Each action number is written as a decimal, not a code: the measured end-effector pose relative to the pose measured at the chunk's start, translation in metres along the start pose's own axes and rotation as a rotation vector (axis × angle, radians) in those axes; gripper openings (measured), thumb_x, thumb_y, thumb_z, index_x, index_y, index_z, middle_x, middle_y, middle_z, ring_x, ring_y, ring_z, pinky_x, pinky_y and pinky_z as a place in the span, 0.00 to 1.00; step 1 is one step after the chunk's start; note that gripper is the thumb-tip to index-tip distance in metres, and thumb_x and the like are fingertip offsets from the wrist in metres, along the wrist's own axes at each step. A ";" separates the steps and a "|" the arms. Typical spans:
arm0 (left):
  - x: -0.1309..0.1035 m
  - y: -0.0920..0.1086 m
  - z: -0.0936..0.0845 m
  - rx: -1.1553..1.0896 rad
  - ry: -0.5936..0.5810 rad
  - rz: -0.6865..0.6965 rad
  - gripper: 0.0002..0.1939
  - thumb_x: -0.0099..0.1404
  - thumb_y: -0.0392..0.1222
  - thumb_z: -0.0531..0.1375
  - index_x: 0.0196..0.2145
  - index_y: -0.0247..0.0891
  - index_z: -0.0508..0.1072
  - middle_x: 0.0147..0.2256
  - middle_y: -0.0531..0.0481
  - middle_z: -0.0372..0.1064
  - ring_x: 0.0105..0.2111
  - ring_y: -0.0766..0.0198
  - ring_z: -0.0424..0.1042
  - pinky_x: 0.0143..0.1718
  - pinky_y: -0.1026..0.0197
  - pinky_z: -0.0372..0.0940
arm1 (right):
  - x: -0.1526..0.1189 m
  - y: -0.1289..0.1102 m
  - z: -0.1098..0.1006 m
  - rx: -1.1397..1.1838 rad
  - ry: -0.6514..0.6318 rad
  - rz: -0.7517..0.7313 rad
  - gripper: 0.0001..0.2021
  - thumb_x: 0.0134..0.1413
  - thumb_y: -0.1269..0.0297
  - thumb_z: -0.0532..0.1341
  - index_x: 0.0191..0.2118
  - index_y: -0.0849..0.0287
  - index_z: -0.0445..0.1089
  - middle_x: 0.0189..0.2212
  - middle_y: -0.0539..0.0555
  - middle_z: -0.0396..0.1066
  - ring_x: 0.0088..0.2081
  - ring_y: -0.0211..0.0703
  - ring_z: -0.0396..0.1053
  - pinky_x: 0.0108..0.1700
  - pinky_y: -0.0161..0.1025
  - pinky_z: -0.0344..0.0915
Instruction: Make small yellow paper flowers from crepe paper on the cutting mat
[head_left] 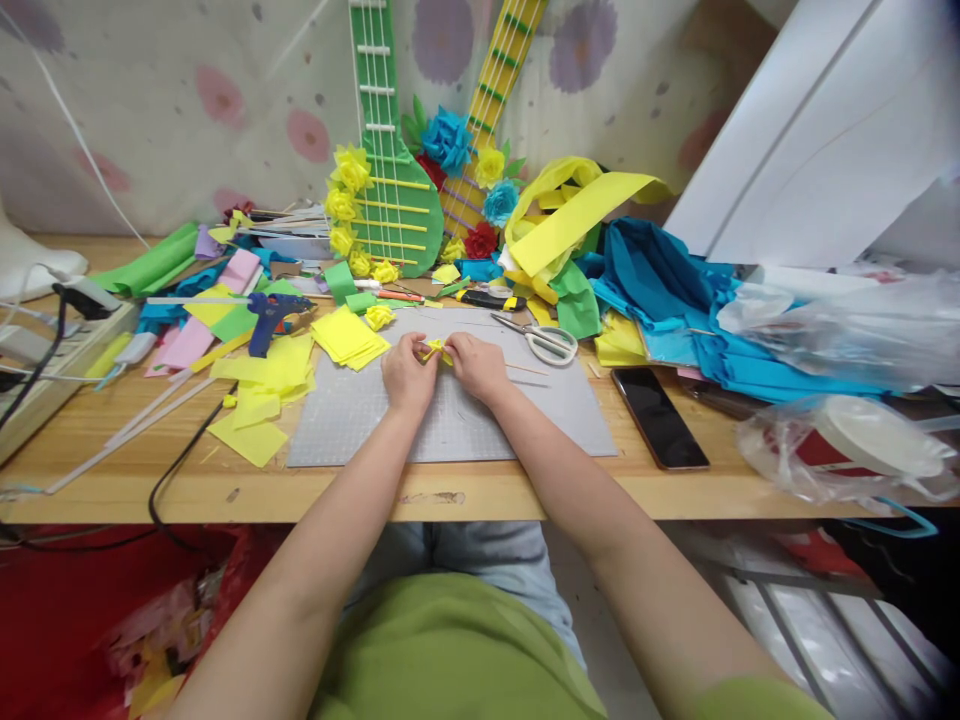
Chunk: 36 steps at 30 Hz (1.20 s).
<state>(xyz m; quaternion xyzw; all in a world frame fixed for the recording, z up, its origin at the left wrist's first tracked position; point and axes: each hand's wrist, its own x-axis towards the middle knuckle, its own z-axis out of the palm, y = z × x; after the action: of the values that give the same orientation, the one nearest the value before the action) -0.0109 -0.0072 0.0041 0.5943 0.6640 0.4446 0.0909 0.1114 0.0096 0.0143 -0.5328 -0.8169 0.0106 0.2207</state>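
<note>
Head view: a small yellow paper piece (436,346) is over the grey mat (352,425) on the desk (255,492), nearer the mat's back edge. The left hand (409,374) and right hand (476,366) both pinch it with curled fingers, maybe because it is small and soft. Yellow squares (348,337) sit at the mat's left edge, probably for easy reach.

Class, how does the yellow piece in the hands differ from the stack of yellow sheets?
The yellow piece is held between the left hand and right hand; the stack lies untouched. The yellow piece looks small and bunched; the stack shows broader, flat sheets. Both are yellow.
</note>
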 end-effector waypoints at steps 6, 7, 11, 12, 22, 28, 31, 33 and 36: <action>0.000 0.000 0.002 0.017 0.086 -0.038 0.14 0.52 0.42 0.60 0.37 0.40 0.63 0.30 0.53 0.72 0.31 0.62 0.69 0.42 0.56 0.55 | 0.000 -0.006 -0.002 -0.004 -0.041 0.005 0.12 0.60 0.62 0.45 0.41 0.58 0.63 0.39 0.55 0.70 0.39 0.43 0.67 0.32 0.36 0.53; 0.000 0.000 0.002 0.011 0.097 -0.045 0.15 0.52 0.43 0.60 0.37 0.41 0.63 0.30 0.53 0.72 0.31 0.62 0.69 0.42 0.56 0.55 | 0.000 -0.006 -0.003 -0.006 -0.043 0.004 0.13 0.60 0.62 0.45 0.41 0.58 0.63 0.39 0.55 0.70 0.39 0.43 0.67 0.32 0.36 0.53; 0.000 0.001 0.003 -0.046 0.120 -0.087 0.15 0.50 0.43 0.61 0.36 0.40 0.63 0.29 0.54 0.71 0.30 0.63 0.69 0.42 0.57 0.57 | 0.000 -0.008 -0.003 -0.016 -0.040 0.002 0.13 0.60 0.61 0.44 0.41 0.58 0.63 0.39 0.55 0.70 0.39 0.43 0.67 0.32 0.36 0.53; 0.000 0.001 0.003 -0.074 0.120 -0.106 0.15 0.50 0.43 0.61 0.36 0.40 0.63 0.29 0.54 0.71 0.29 0.64 0.69 0.40 0.58 0.58 | 0.000 -0.008 -0.002 -0.018 -0.039 0.002 0.13 0.60 0.61 0.44 0.41 0.58 0.63 0.39 0.55 0.70 0.38 0.43 0.67 0.32 0.36 0.53; 0.004 -0.007 0.002 -0.502 -0.014 -0.175 0.07 0.51 0.40 0.58 0.30 0.37 0.66 0.27 0.52 0.68 0.28 0.68 0.67 0.33 0.64 0.61 | -0.002 0.001 -0.005 -0.021 -0.022 -0.004 0.13 0.60 0.60 0.46 0.40 0.58 0.64 0.38 0.54 0.71 0.38 0.41 0.66 0.33 0.35 0.52; 0.008 -0.017 0.001 -0.535 -0.177 -0.160 0.08 0.49 0.40 0.61 0.29 0.37 0.69 0.27 0.51 0.70 0.27 0.67 0.68 0.31 0.64 0.62 | -0.004 0.008 -0.006 0.011 -0.032 -0.044 0.11 0.59 0.61 0.48 0.37 0.57 0.65 0.36 0.53 0.71 0.37 0.40 0.66 0.31 0.35 0.50; 0.008 -0.018 -0.003 -0.397 -0.202 -0.106 0.08 0.49 0.41 0.62 0.29 0.38 0.70 0.27 0.52 0.70 0.27 0.67 0.68 0.31 0.64 0.61 | -0.005 0.010 -0.006 0.034 -0.046 -0.063 0.10 0.59 0.61 0.49 0.36 0.58 0.65 0.35 0.52 0.71 0.36 0.40 0.66 0.32 0.35 0.50; 0.008 -0.017 -0.007 -0.258 -0.205 -0.056 0.07 0.51 0.42 0.62 0.29 0.39 0.71 0.27 0.53 0.70 0.26 0.67 0.66 0.31 0.63 0.60 | -0.005 0.011 -0.005 0.051 -0.056 -0.079 0.10 0.58 0.62 0.49 0.36 0.58 0.65 0.36 0.53 0.71 0.36 0.39 0.66 0.32 0.35 0.50; 0.010 -0.016 -0.012 -0.057 -0.182 0.064 0.06 0.52 0.43 0.62 0.27 0.40 0.71 0.27 0.52 0.69 0.30 0.64 0.65 0.33 0.61 0.59 | -0.006 0.011 -0.004 0.072 -0.065 -0.099 0.10 0.58 0.60 0.50 0.36 0.58 0.64 0.35 0.53 0.71 0.36 0.39 0.66 0.32 0.35 0.50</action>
<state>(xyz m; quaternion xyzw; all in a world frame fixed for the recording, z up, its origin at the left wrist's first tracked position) -0.0327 -0.0025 0.0042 0.6503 0.6207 0.4102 0.1536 0.1247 0.0082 0.0131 -0.4830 -0.8479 0.0464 0.2135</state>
